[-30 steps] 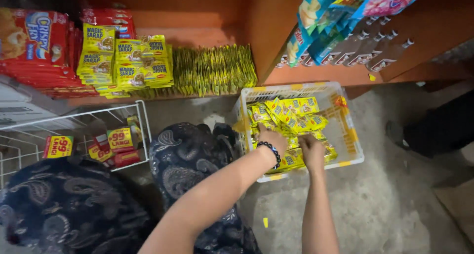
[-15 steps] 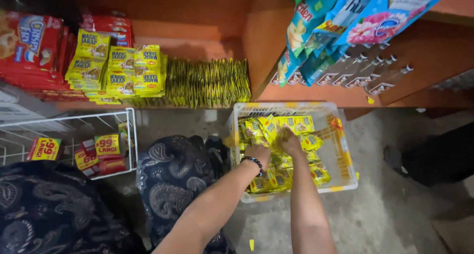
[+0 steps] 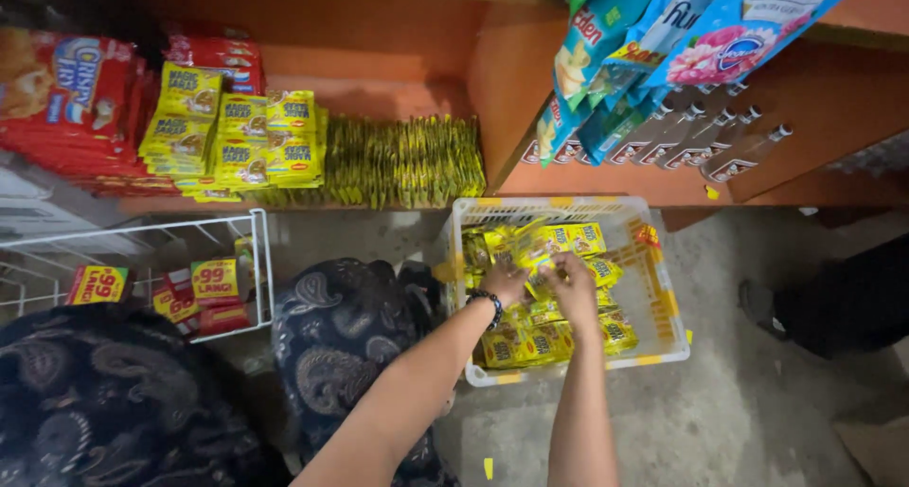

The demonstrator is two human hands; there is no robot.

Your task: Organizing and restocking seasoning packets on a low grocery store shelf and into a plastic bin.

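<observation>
At far left, red snack bags [image 3: 66,99] stacked on the orange shelf [image 3: 379,42], above a white wire rack [image 3: 237,260] holding small red and yellow sachets [image 3: 204,293]. Next along the shelf, a pile of yellow seasoning packs [image 3: 232,141], then a row of thin yellow-green sachets [image 3: 407,160] standing on edge. Below, in the foreground, dark paisley-print fabric [image 3: 341,345] over bent knees. Right of that, a white plastic crate [image 3: 663,336] on the concrete floor [image 3: 757,421], partly filled with yellow packets [image 3: 530,340]. Left hand [image 3: 505,283], with a dark beaded bracelet [image 3: 490,304] at the wrist, down among the packets, fingers curled around what looks like a bunch of them, though the grip itself is partly hidden. Right hand [image 3: 573,283] just beside it, touching or nearly so, fingers closed on the same cluster of packets near the crate's middle. Farther right, blue and green hanging pouches [image 3: 653,42] above a row of small dark bottles [image 3: 701,137] lying on a lower shelf. At far right, a dark shape, hard to make out.
</observation>
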